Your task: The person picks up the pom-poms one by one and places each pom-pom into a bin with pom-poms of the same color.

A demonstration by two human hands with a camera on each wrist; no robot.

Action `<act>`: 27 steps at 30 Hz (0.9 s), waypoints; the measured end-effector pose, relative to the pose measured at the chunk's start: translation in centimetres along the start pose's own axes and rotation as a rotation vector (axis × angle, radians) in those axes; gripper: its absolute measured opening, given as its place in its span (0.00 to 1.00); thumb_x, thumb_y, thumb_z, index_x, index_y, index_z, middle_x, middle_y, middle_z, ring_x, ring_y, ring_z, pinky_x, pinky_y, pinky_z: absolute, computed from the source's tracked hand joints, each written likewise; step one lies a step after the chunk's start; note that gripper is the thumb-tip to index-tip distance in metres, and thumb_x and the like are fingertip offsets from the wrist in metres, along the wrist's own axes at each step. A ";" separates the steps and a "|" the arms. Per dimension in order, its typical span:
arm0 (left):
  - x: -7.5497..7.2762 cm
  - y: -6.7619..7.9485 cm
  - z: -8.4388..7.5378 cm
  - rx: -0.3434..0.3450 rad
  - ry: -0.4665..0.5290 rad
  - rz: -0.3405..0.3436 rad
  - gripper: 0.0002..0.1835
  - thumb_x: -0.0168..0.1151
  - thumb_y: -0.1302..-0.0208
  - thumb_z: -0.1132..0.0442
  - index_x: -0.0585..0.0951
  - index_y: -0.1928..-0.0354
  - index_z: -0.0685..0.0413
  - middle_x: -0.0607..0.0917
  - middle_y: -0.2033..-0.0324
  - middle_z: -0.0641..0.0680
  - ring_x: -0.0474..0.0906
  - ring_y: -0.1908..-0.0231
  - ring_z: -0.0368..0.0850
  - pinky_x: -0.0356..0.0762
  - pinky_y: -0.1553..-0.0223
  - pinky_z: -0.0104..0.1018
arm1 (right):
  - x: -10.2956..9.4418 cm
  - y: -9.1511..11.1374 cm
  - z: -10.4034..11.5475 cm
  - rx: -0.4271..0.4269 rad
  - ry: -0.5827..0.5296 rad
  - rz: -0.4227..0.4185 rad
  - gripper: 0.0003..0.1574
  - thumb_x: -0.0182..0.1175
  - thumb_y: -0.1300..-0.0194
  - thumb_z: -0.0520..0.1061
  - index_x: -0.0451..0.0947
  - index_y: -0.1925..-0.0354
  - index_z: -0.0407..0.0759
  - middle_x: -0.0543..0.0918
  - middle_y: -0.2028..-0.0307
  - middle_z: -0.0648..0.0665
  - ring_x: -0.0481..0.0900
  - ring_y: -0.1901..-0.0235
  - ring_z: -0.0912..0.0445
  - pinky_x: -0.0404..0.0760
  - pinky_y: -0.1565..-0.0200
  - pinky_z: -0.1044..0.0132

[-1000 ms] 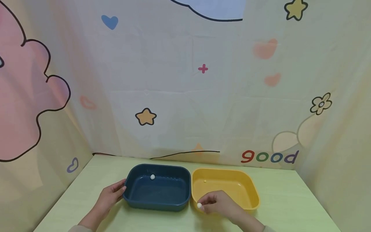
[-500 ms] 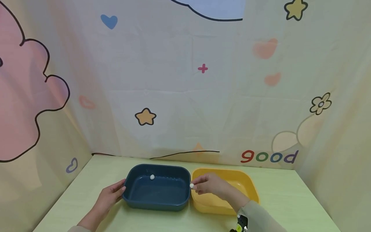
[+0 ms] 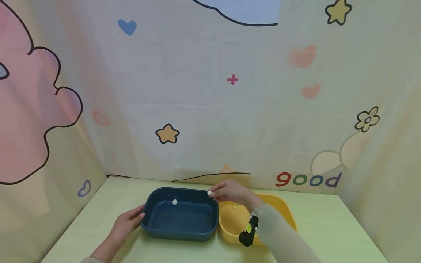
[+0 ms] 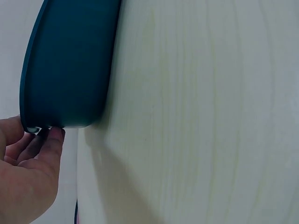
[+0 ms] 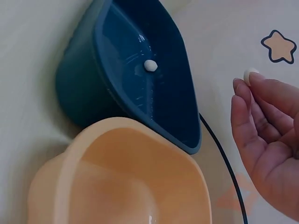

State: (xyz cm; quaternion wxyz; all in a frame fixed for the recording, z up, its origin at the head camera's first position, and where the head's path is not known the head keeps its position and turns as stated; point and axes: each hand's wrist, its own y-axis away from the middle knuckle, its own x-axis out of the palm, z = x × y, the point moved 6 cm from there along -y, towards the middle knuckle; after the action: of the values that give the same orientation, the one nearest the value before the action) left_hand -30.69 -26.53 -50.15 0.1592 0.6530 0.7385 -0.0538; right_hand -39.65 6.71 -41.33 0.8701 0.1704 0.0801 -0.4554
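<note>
My left hand grips the left end of a dark blue plastic basin, thumb and fingers at its rim. In the left wrist view the fingertips meet the basin's end wall. A small white ball lies inside the blue basin, towards the back. My right hand pinches another white ball between thumb and fingertips, raised near the basin's back right corner. Below that arm stands a yellow basin, partly hidden by it, with a tiny yellow bead inside.
The two basins stand side by side, touching, on a pale green table. A printed curtain hangs close behind them and along both sides. A black device is strapped to the right wrist.
My right hand has lifted the white ball from the yellow basin's front left corner, moving up and left to the blue basin's back right corner. The left hand keeps its hold on the basin.
</note>
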 end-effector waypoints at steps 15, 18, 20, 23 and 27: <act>0.1 0.0 0.0 -0.004 -0.001 0.010 0.26 0.51 0.20 0.65 0.65 0.27 0.70 0.67 0.29 0.70 0.68 0.28 0.66 0.82 0.36 0.49 | 0.9 -3.3 1.9 0.038 0.076 0.050 0.18 0.61 0.28 0.37 0.81 0.43 0.28 0.90 0.51 0.37 0.86 0.62 0.58 0.90 0.49 0.65; 0.0 0.0 -0.1 0.001 -0.004 0.005 0.26 0.51 0.20 0.65 0.65 0.27 0.70 0.67 0.29 0.71 0.68 0.29 0.66 0.83 0.37 0.47 | 1.3 -3.8 2.3 0.046 0.084 0.056 0.17 0.61 0.28 0.36 0.81 0.45 0.28 0.89 0.50 0.36 0.87 0.59 0.54 0.90 0.47 0.63; -0.1 0.0 -0.1 0.002 -0.004 0.001 0.25 0.51 0.21 0.66 0.65 0.27 0.70 0.68 0.29 0.71 0.70 0.29 0.65 0.84 0.38 0.45 | 1.5 -4.1 2.4 0.058 0.075 0.056 0.16 0.61 0.28 0.36 0.82 0.46 0.28 0.89 0.50 0.36 0.88 0.56 0.51 0.90 0.47 0.62; -0.1 0.0 -0.2 0.002 -0.006 0.000 0.25 0.51 0.21 0.66 0.66 0.27 0.70 0.69 0.29 0.71 0.71 0.30 0.65 0.85 0.40 0.43 | 1.7 -4.5 2.2 0.081 0.060 0.051 0.15 0.61 0.29 0.35 0.82 0.47 0.29 0.90 0.51 0.37 0.88 0.55 0.50 0.90 0.47 0.62; 0.0 0.1 -0.1 0.003 -0.011 0.008 0.26 0.51 0.21 0.65 0.65 0.27 0.70 0.68 0.29 0.71 0.71 0.30 0.65 0.85 0.39 0.45 | 1.9 -5.0 1.8 0.092 0.028 0.044 0.15 0.61 0.29 0.34 0.82 0.47 0.29 0.90 0.57 0.42 0.86 0.61 0.57 0.90 0.48 0.63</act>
State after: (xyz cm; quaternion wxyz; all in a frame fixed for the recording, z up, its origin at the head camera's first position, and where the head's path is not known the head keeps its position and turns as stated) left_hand -30.66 -26.51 -50.02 0.1622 0.6557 0.7351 -0.0580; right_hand -42.70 1.95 -41.30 0.8700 0.2182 0.0677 -0.4370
